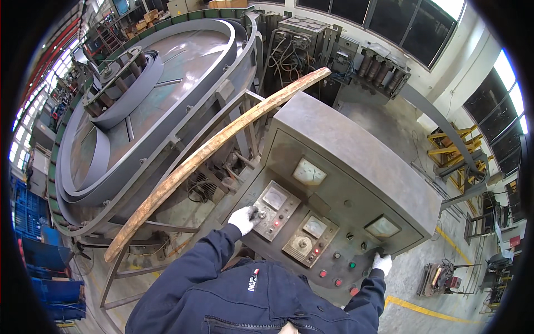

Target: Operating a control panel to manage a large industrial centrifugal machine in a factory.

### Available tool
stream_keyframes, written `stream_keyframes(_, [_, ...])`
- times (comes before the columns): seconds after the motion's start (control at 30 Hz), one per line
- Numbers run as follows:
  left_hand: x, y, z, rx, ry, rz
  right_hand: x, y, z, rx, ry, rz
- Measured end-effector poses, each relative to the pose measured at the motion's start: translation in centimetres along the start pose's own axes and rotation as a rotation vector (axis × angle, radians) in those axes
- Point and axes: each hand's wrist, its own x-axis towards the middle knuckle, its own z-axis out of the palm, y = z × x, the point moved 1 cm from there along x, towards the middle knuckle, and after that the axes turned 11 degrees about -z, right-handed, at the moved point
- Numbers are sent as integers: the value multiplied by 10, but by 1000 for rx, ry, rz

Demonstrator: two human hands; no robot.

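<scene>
My left hand point(243, 220), in a white glove with dark fingertips, is at the left side of a grey-green control console point(345, 161). Its bent fingers close about the round dial knob point(262, 214) of the left control unit point(281, 201). At the console's lower right edge rests my right hand point(382, 264), gloved the same way, near a black rotary switch point(364, 245) and a red button point(354, 291); its fingertips are small and partly hidden. Between the hands sits a second control unit point(311, 236) with a dial and glowing red lights.
A long, worn wooden strip point(206, 150) slants past the console's left side. Behind it, a large coiler point(183, 61) holds wide grey metal strip. Machinery with hoses point(295, 47) stands at the back, and a small wheeled machine point(439, 277) is on the floor at right.
</scene>
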Motion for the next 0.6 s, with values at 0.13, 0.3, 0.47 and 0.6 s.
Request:
stream_keyframes(0.13, [0,2,-2,0,-9,-13,-1,0,-1,-4,8,-3])
stream_keyframes(0.3, [2,0,1,3,3,12,-5,-3,-3,21,33,-9])
stream_keyframes(0.47, [0,0,0,-5,-4,-1,-7,-9,-9,57,29,-2])
stream_keyframes(0.6, [2,0,0,2,-10,10,-4,-1,-3,41,39,-20])
